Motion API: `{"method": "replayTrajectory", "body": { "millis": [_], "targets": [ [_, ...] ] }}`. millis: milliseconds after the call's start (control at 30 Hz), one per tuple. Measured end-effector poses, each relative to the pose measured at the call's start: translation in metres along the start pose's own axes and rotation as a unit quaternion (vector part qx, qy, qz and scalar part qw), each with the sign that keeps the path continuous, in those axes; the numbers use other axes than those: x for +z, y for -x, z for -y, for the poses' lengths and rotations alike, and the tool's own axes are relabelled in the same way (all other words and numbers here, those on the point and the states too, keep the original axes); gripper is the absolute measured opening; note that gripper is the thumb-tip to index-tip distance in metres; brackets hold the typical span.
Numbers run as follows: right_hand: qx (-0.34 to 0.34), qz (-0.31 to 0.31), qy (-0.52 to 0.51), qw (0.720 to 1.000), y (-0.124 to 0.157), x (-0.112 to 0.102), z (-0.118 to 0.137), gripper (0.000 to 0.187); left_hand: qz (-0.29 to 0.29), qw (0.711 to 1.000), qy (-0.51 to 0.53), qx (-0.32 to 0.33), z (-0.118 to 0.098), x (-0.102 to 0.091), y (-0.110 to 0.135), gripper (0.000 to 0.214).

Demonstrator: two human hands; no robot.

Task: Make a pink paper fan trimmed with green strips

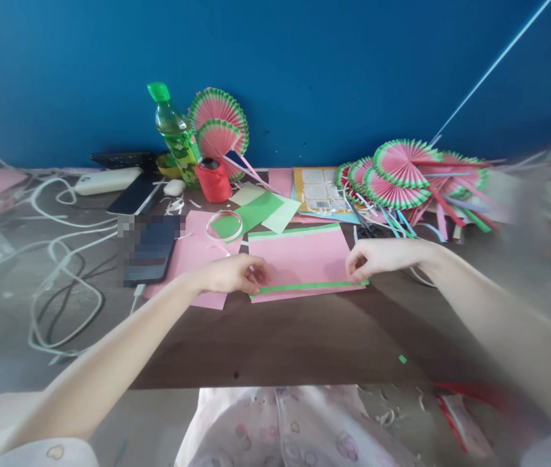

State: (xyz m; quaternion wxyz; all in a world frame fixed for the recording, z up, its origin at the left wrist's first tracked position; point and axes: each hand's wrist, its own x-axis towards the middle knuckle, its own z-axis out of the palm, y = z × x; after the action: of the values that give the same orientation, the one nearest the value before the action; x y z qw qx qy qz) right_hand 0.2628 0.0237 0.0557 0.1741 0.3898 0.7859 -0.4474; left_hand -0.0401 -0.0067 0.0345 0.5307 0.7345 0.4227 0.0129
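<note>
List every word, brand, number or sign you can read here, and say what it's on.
No word, brand or number is clear enough to quote.
Yellow packet: a white label with print too small to read, and a barcode with no legible digits.
Bottle: its printed wrap is too blurred to read.
Front phone: partly pixelated, nothing readable.
</note>
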Motion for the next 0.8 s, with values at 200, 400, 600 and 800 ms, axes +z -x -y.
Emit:
{"method": "replayTrajectory", "body": {
  "millis": [200,400,600,800],
  "targets": [
    [0.013,0.019,-0.007,1.000,-0.006,0.004,-0.001,0.030,0.007,0.998,-0.056,-0.021,-0.005,0.000,0.001,0.009],
    [0.014,0.029,0.002,0.999,-0.010,0.003,-0.004,0.028,0.000,0.996,-0.076,-0.043,-0.010,0.002,0.000,0.010],
    [0.018,0.039,0.008,0.999,-0.011,0.002,-0.004,0.025,0.002,0.997,-0.049,-0.063,-0.010,0.006,-0.001,0.010],
    [0.030,0.029,0.013,0.999,-0.009,0.002,-0.002,0.027,-0.021,0.995,-0.088,-0.041,-0.003,0.007,0.000,0.011]
  ]
}}
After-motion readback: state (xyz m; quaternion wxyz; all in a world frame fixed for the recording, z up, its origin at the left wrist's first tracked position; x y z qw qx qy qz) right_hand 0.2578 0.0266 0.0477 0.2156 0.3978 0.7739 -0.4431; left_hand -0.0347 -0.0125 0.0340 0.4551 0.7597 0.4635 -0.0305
